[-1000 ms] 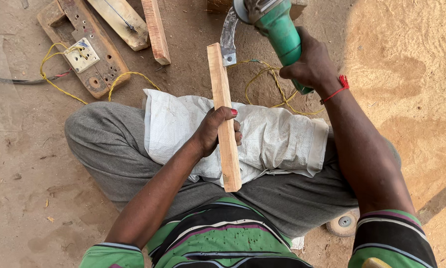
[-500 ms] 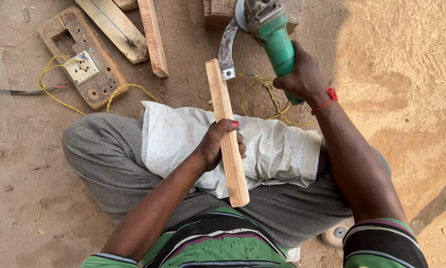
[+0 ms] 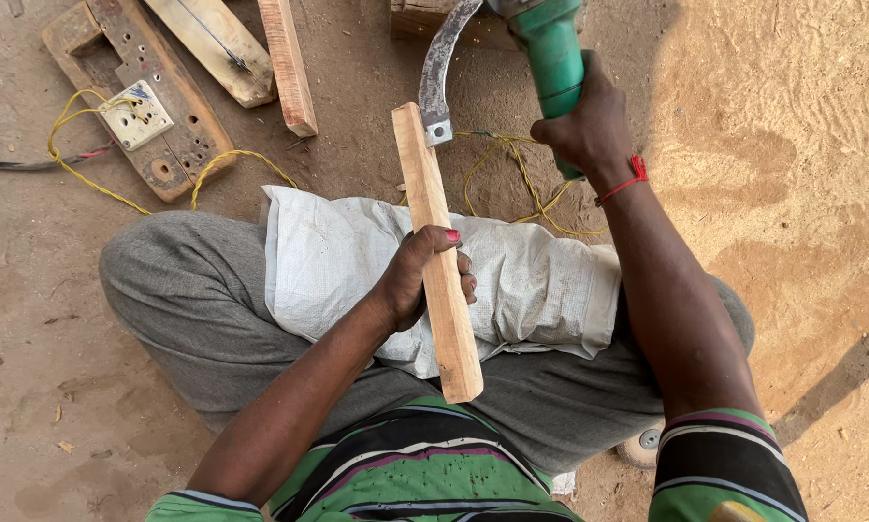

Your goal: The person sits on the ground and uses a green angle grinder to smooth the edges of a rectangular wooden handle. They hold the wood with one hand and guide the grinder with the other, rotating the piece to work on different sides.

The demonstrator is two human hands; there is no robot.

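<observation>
A: Start at the far-left edge of the ground: that wooden board with the socket plate lies there, with yellow wire looping off it toward your knee. Two loose planks sit just right of it.

B: And my left hand?

A: Your left hand is clamped round the middle of the wooden strip, thumb over the top. The strip lies slanted across the white sack on your lap, its far end poking out over the dirt, its near end by your shirt.

B: The right?

A: Your right hand is closed tight on the green handle of the power tool. A curved metal blade hangs beside it, its lower end just touching the strip's far tip.

B: What could go wrong?

A: I'd judge three things. The strip is held by one hand only, so it could twist or kick on contact. Your left fingers wrap the strip's edge, and a slip down its length would reach them. More yellow wire lies in the dirt right under the tool and could snag.

B: Room to move?

A: The sandy ground toward the right edge looks open. The left is crowded with board, wire and planks.
</observation>
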